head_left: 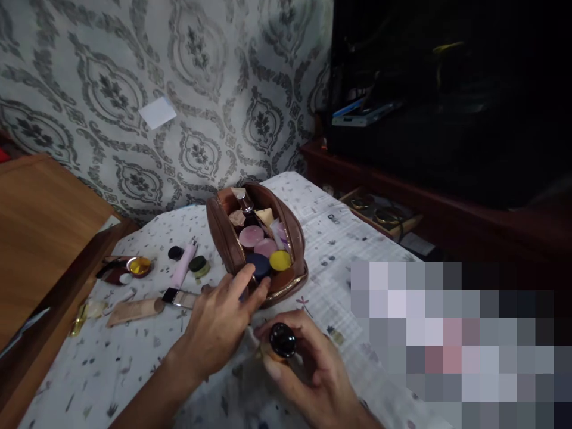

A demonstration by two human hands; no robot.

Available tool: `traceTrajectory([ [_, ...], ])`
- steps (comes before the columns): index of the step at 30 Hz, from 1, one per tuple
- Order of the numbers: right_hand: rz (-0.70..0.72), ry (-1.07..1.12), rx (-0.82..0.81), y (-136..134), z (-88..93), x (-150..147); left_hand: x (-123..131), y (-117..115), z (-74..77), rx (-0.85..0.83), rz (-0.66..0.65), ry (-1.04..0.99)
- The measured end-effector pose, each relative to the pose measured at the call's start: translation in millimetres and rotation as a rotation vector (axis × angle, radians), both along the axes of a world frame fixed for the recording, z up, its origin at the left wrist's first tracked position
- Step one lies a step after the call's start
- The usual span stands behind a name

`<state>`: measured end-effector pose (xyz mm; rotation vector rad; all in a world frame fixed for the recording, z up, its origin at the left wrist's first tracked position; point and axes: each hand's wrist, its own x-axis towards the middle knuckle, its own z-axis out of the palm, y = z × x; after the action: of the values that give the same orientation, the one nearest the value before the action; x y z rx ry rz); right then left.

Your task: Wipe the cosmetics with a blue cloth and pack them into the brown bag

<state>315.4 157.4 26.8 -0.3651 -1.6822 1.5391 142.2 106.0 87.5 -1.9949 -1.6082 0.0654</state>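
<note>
A brown zip pouch point(223, 229) stands open on the patterned cloth, packed with several round cosmetic pots and small tubes. My left hand point(221, 325) rests against the pouch's near rim, fingers spread, tips touching the dark blue pot point(259, 263). My right hand point(308, 366) is closed around a small bottle with a round black cap point(282, 341), held just in front of the pouch.
Left of the pouch lie a pink tube point(184, 266), a makeup brush point(179, 297), a beige tube point(134, 311), a gold-lidded compact point(139, 266) and small dark pots. A wooden surface point(40, 226) borders the left; a dark wooden cabinet point(429, 202) stands at right.
</note>
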Motion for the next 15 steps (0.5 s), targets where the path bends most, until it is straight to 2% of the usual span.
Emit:
traceTrajectory([
  [3, -0.155, 0.033, 0.085, 8, 8.6, 8, -8, -3, -5.1, 0.013, -0.065, -0.02],
  [7, -0.34, -0.027, 0.198, 26, 33.5, 15, -12, -4, -14.4, 0.06, -0.101, -0.09],
  [10, -0.448, -0.058, 0.196, 36, 48.2, 8, -12, -2, -18.8, 0.093, -0.128, -0.142],
  [15, -0.549, -0.046, 0.214, 49, 52.6, -14, -12, -1, -24.9, 0.107, -0.117, -0.205],
])
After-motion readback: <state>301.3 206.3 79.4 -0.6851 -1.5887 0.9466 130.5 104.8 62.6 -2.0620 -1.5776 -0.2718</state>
